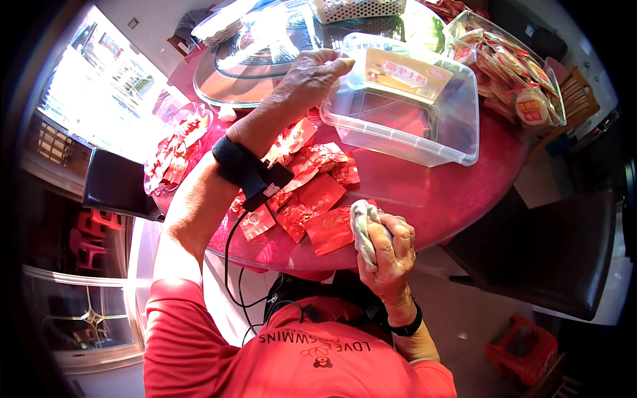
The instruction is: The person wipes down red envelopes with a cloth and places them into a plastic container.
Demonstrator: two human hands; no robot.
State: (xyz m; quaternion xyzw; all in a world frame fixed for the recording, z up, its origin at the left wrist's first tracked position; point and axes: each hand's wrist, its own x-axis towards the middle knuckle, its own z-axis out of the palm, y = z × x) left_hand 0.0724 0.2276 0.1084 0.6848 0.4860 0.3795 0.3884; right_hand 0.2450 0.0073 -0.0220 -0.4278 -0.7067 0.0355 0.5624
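Observation:
My left hand reaches across the table, its fingers closed on the left rim of a clear plastic box. An orange and cream label shows on the box's far side, and no contents are visible in it. In my right hand a crumpled whitish cloth is gripped near the table's front edge. Red packets lie in a loose heap between my two arms, a few of them just left of the cloth.
Wrapped packets fill another clear bin at the far right. Red packets also sit in a clear bowl on the left. A white perforated basket stands at the back. Dark chairs flank the round red table.

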